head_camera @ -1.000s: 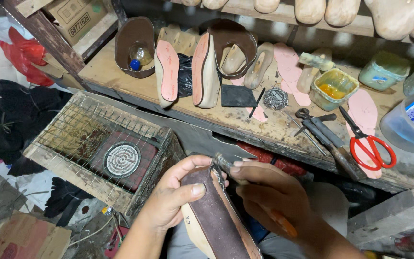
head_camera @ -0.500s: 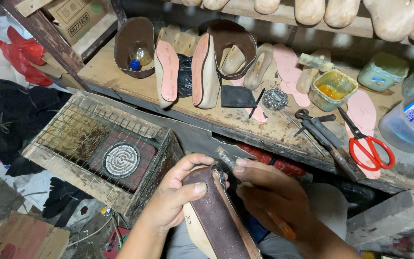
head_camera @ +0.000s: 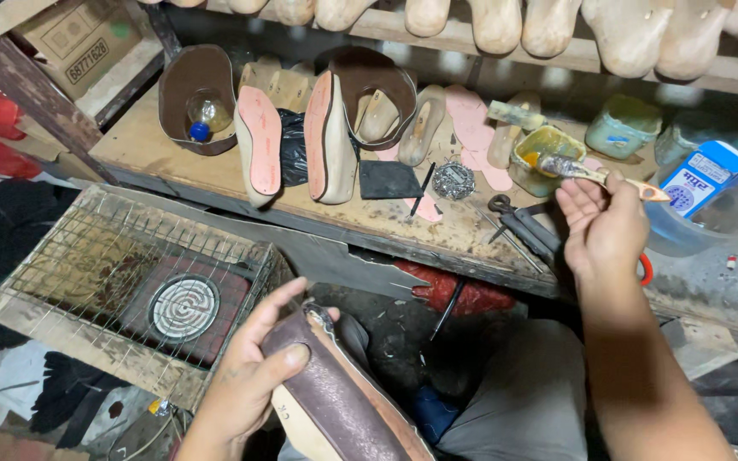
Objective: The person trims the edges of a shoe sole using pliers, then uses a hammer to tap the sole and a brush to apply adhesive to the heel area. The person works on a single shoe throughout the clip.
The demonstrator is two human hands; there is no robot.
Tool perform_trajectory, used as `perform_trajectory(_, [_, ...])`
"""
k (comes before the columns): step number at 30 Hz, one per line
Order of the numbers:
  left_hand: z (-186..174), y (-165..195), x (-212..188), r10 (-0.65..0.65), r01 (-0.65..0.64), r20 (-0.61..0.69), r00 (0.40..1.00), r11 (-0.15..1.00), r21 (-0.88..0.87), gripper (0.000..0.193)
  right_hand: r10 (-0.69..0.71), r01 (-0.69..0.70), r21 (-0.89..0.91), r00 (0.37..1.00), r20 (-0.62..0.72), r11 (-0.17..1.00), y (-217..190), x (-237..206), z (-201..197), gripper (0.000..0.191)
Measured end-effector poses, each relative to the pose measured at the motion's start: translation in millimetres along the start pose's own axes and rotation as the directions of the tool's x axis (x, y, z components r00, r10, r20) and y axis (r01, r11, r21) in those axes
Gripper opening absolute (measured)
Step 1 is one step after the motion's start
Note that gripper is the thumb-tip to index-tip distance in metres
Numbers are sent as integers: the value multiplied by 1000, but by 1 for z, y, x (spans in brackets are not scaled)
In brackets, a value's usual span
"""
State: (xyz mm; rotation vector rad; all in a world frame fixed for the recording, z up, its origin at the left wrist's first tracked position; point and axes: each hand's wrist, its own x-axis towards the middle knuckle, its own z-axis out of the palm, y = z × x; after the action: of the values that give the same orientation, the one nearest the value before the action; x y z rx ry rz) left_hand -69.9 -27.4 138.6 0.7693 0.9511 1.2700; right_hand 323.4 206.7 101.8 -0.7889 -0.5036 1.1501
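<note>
Across the worktop (head_camera: 215,171), your left hand (head_camera: 249,376) clamps the brown shoe (head_camera: 335,393) over your lap; your right hand (head_camera: 604,226) pinches 1 brush (head_camera: 595,173), bristles seemingly in the yellow glue tub (head_camera: 548,145). Load lightly, wipe excess.

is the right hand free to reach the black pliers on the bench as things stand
Probably not freely. The right hand hovers right beside the pliers with nothing between them, but its fingers already grip a brush at the yellow glue pot, so it would need to set that down.
</note>
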Motion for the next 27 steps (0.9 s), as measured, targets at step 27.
perform_trajectory(27, [-11,-16,21,573,-606,-288,768,795,-33,86,627,-402,-559,722,293,725,32,-76,19,53])
